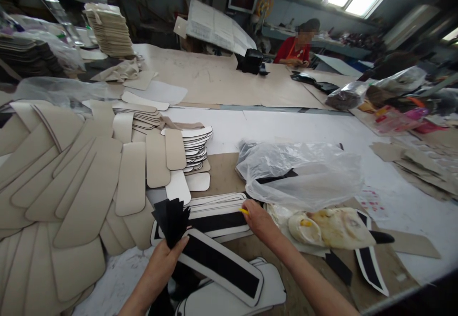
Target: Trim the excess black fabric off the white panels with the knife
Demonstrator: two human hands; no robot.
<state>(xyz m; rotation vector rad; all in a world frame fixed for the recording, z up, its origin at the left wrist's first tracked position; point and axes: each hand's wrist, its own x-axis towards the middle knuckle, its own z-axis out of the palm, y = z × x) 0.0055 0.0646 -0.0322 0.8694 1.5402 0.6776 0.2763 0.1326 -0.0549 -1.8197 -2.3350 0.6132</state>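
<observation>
My left hand (162, 263) is closed around a fanned bundle of black strips (171, 223). Its thumb lies by the upper end of a white panel with a black band (222, 266), which slants above a pile of rounded white panels (232, 290). Between the fingers of my right hand (259, 220) is a small yellow object (244, 211), mostly hidden. That hand is over the right end of a stack of white panels (218, 203), whose front piece carries another black band (218, 222).
Many beige panels (89, 187) spread over the left side. A clear plastic bag (304, 173) lies beyond my right hand, near a stained glue container (304, 228) with a dark handle. A person in red (293, 51) sits at the far table.
</observation>
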